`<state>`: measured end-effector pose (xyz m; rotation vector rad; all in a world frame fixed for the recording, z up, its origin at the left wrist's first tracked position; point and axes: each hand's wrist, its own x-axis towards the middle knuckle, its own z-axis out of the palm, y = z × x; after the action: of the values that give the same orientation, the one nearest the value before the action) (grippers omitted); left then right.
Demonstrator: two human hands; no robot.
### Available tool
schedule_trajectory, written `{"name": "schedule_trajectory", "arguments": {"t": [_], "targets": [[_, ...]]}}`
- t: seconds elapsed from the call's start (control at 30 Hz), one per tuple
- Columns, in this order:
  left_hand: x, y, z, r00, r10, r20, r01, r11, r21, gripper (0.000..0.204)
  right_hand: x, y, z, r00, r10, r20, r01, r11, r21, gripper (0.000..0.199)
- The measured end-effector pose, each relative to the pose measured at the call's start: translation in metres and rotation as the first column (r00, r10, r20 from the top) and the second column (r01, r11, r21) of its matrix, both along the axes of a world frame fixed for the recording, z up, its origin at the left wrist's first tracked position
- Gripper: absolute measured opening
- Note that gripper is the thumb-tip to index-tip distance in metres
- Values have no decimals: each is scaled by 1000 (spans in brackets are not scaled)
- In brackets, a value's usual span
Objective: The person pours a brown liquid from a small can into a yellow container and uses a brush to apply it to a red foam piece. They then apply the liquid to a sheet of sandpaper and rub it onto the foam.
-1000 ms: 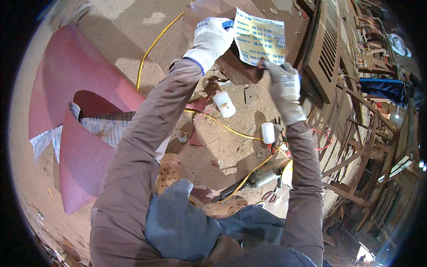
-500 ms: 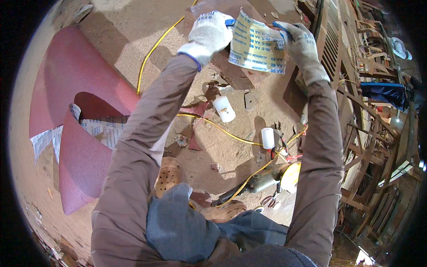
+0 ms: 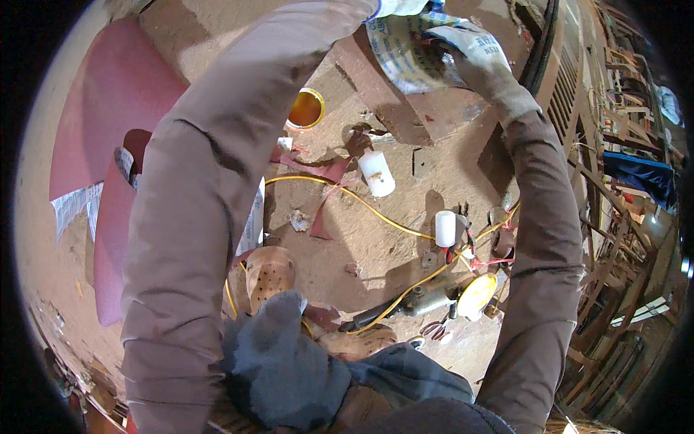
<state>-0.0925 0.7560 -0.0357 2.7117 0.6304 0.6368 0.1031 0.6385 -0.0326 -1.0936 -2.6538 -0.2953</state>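
Note:
A curved piece of sandpaper (image 3: 396, 54), its pale printed backing towards me, is at the top, over brown wooden boards. My right hand (image 3: 473, 52), in a white knit glove with blue fingertips, is closed on its right side, the fingers curled. My left hand (image 3: 406, 6), gloved alike, is against the sheet's upper edge. The picture's top edge cuts off most of its fingers, so their grip is hidden. Beneath the hands lies a flat brown board (image 3: 376, 90).
Large red sandpaper sheets (image 3: 108, 123) curl at the left. An open can of amber stuff (image 3: 306, 108) stands by my left arm. White cylinders (image 3: 377, 173), a yellow cord (image 3: 361, 202), a power tool (image 3: 426, 298) with a yellow disc, and scissors (image 3: 435, 330) lie on the ground.
Both hands have moved up and away from me, the left one partly out of view. The sandpaper, held flat between them before, now bends. The amber can has come into view.

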Motion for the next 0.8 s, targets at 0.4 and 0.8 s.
{"name": "schedule_trajectory", "arguments": {"t": [0.4, 0.8], "targets": [[10, -17, 12, 993, 107, -54, -115, 977, -180, 17, -25, -112, 63, 907, -377, -186, 204, 782, -589, 23], [62, 25, -41, 991, -126, -35, 126, 992, -4, 23, -27, -4, 12, 999, -44, 11, 45, 989, -143, 23]]}}
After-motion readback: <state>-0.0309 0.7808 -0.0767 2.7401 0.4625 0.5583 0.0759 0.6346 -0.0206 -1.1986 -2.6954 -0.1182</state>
